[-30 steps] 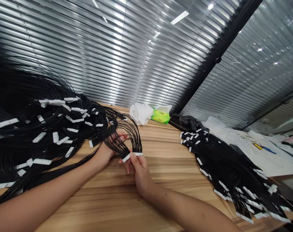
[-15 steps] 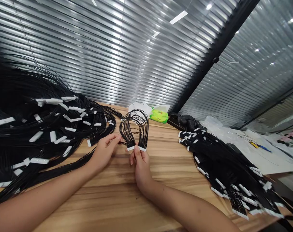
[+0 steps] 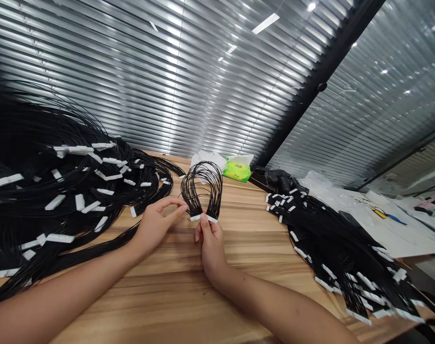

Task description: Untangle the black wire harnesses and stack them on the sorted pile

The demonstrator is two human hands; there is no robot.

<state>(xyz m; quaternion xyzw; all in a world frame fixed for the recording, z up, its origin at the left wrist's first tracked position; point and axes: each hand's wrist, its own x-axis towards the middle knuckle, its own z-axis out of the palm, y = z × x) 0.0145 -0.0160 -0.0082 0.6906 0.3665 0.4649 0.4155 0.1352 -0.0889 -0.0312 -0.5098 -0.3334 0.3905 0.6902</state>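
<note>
Right now a looped wire harness [image 3: 203, 163] stands over the wooden table [image 3: 260, 229], arch pointing away, its white connector strips [image 3: 195, 217] pinched in the right hand [image 3: 212, 243]. Left hand [image 3: 156, 224] is open, fingertips just beside it. Big tangled heap [image 3: 41, 191] on the left, neater stack [image 3: 332, 243] on the right.

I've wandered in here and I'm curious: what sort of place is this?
Probably a small wire-harness assembly workshop. Heaps of black wires ending in white connectors lie on a wooden table, a second pile sits further along, and the right hand holds one looped bundle.
</note>
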